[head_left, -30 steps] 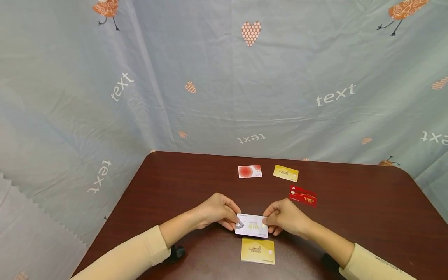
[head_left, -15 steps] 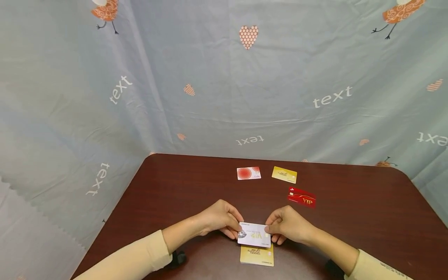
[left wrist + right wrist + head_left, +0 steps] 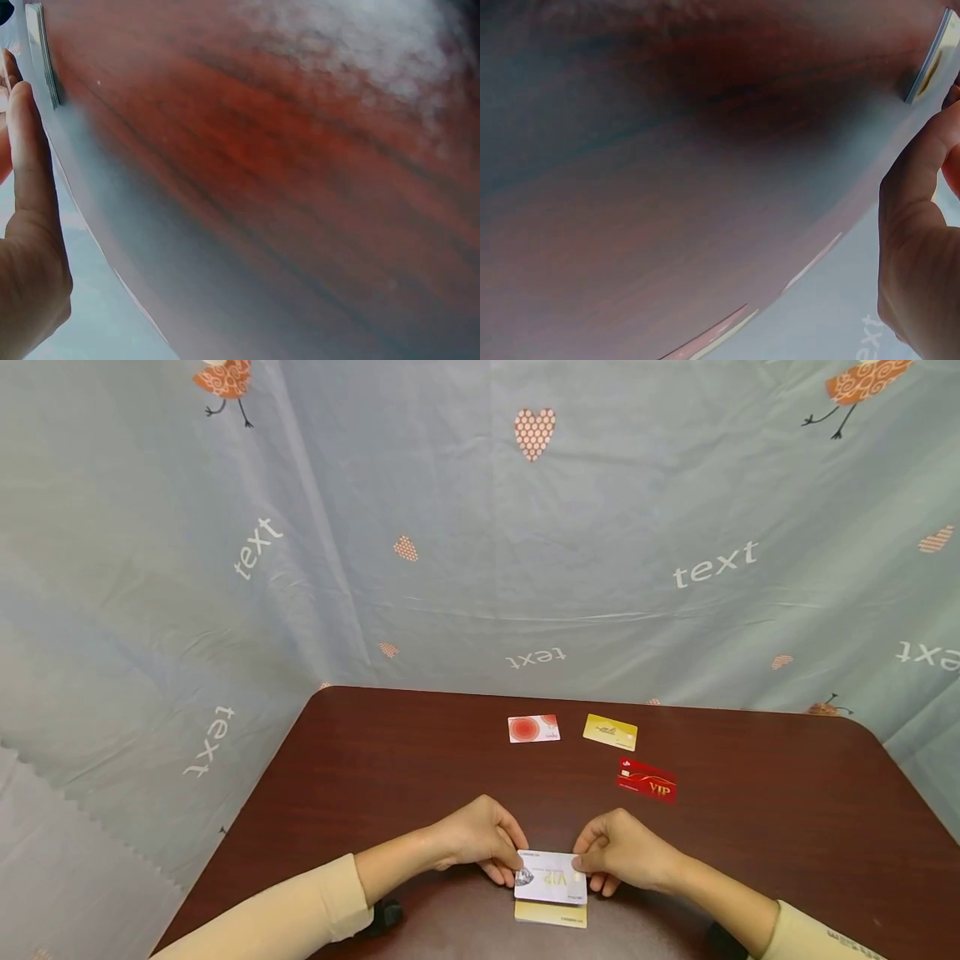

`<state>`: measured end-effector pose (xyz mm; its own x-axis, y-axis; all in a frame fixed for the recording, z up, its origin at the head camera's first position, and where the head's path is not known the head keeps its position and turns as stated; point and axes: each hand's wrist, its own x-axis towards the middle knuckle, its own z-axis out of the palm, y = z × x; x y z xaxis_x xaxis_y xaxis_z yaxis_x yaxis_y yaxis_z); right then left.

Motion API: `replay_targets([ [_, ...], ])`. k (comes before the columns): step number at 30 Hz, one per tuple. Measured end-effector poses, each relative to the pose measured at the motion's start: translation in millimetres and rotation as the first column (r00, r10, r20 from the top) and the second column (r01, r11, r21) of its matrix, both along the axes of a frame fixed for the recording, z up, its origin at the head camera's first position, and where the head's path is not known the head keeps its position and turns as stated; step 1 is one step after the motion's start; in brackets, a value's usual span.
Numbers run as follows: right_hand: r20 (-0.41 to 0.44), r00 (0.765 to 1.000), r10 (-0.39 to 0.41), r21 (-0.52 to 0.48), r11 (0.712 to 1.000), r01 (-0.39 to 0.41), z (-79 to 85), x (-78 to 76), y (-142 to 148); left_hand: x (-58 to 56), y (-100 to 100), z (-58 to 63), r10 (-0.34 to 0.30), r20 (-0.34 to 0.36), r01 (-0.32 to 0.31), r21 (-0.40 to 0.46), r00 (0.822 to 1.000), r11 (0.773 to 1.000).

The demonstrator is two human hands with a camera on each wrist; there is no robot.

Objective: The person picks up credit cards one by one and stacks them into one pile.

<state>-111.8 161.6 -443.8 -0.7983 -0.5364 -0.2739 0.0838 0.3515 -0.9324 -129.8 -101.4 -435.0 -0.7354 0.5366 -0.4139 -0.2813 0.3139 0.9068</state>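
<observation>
Both hands pinch a white VIP card by its two short ends in the head view. My left hand grips the end with the diamond picture, thumb on top. My right hand has its thumb on the opposite end. Under the white card is a stack of cards with a yellow card on top; only its near strip shows. In the left wrist view the stack appears edge-on beside the left hand. The right wrist view has the stack just beyond the right hand.
Farther back on the dark red-brown table lie a white card with red circles, another yellow card and a red VIP card. A grey-blue printed curtain hangs behind and to the left.
Both hands have brought the white VIP card toward the person, from just behind the stack to over it. It now covers most of the yellow top card. The three far cards have stayed put.
</observation>
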Motion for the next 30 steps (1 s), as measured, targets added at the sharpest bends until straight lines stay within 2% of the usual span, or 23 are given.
replay_targets([
  [9,0.010,1.000,0.022,0.001,1.000,-0.022,-4.8,4.5,-0.5,3.8,0.8,0.8,-0.041,-0.032,0.039,-0.042,0.999,0.998],
  [30,0.005,0.998,0.055,0.050,0.997,-0.056,-6.9,5.7,-3.0,7.9,5.1,-2.0,-0.044,-0.034,0.040,-0.106,0.998,0.994],
])
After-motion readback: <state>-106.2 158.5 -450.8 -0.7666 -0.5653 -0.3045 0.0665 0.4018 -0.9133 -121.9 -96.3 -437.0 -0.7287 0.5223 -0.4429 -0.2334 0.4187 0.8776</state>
